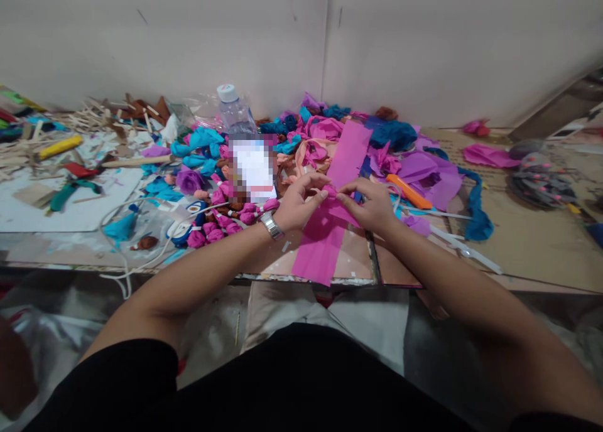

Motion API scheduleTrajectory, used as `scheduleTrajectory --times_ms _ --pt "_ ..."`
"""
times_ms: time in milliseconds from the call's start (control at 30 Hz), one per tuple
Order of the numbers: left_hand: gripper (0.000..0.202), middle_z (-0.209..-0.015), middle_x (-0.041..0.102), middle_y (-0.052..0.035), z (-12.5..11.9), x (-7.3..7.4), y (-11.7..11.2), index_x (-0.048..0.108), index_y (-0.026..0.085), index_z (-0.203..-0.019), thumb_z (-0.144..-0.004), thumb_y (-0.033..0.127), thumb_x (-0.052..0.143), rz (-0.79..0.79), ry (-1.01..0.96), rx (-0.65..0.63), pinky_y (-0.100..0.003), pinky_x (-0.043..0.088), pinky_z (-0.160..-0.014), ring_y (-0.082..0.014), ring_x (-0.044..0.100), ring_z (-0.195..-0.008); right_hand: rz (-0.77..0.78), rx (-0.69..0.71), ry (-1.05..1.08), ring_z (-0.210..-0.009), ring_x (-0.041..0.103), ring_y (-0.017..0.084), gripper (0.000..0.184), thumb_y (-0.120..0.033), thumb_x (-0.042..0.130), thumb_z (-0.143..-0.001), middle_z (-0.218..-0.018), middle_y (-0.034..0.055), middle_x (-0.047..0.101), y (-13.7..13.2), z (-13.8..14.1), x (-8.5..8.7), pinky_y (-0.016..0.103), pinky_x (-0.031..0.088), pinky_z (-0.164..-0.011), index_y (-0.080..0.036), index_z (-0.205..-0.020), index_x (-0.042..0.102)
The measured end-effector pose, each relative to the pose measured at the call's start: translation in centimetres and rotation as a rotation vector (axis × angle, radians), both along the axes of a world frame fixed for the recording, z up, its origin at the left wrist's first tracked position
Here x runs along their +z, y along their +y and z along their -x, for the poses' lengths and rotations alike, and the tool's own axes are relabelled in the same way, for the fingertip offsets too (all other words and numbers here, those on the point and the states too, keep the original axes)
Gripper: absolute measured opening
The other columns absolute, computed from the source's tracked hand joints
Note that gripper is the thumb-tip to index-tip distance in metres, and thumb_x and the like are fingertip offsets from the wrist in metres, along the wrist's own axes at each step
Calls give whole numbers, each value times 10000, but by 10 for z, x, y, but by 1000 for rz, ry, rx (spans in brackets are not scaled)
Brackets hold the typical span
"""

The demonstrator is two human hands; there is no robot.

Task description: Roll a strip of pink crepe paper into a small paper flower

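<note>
Both hands meet over a long strip of pink crepe paper [315, 250] that lies lengthwise on the table. My left hand [302, 201], with a watch [272, 225] on its wrist, pinches a small crumpled piece of pink crepe paper [332, 191]. From the other side my right hand [370, 205] grips the same piece between thumb and fingers. Left of my hands lie several twisted magenta paper knots [217, 234]. A phone [254, 168], partly blurred out, leans among the paper pieces just beyond them.
A plastic bottle [235, 113] stands near the wall. An orange cutter [409, 191] and white scissors [466, 250] lie to the right. Pliers with green handles [70, 190], wooden sticks [101, 121] and a white cable [115, 247] are on the left. Cardboard [532, 243] covers the right side.
</note>
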State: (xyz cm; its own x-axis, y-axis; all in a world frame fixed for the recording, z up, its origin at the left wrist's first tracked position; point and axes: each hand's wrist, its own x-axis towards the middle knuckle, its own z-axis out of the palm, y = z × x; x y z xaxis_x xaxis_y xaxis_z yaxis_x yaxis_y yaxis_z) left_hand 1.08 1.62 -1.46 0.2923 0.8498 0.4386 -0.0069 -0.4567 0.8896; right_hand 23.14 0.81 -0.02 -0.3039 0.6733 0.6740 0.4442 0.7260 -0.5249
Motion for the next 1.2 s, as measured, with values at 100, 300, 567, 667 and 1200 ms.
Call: scheduleTrajectory --times_ms 100,300,567,667,1200 --pt "433 -1212 712 -112 0 -2 1 691 200 -1188 -964 567 745 -7 1 -17 -323 581 -924 -199 706 -1091 12 -3 -1 -802 744 219 331 -540 697 -1022 -864 47 807 0 1 -1 371 571 -778 -241 -893 759" --pt "450 -1193 711 -105 1 -6 3 666 213 -1242 -979 574 724 18 -9 -86 -332 575 -925 -195 707 -1063 74 -9 3 -769 726 220 401 -619 706 -992 -836 48 796 0 2 -4 372 546 -743 -243 -862 752" --pt "607 -998 725 -45 -3 -10 1 449 249 -1416 -982 570 728 116 -113 -187 -329 546 -822 -174 696 -873 94 -8 28 -781 698 218 445 -672 727 -955 -837 45 765 1 1 -6 373 551 -754 -237 -864 732" --pt "605 -1018 726 -48 -2 -9 1 447 247 -1416 -986 571 724 105 -99 -203 -330 538 -833 -171 690 -878 82 24 21 -845 688 221 437 -655 722 -968 -924 49 751 1 1 -5 380 566 -799 -243 -1109 756" --pt "486 -834 578 -2 5 1 8 576 224 -868 -958 690 683 32 -9 198 -312 479 -760 -148 533 -757 6 77 0 -920 644 244 357 -590 624 -1047 -1063 79 696 3 -3 2 404 558 -815 -269 -1190 691"
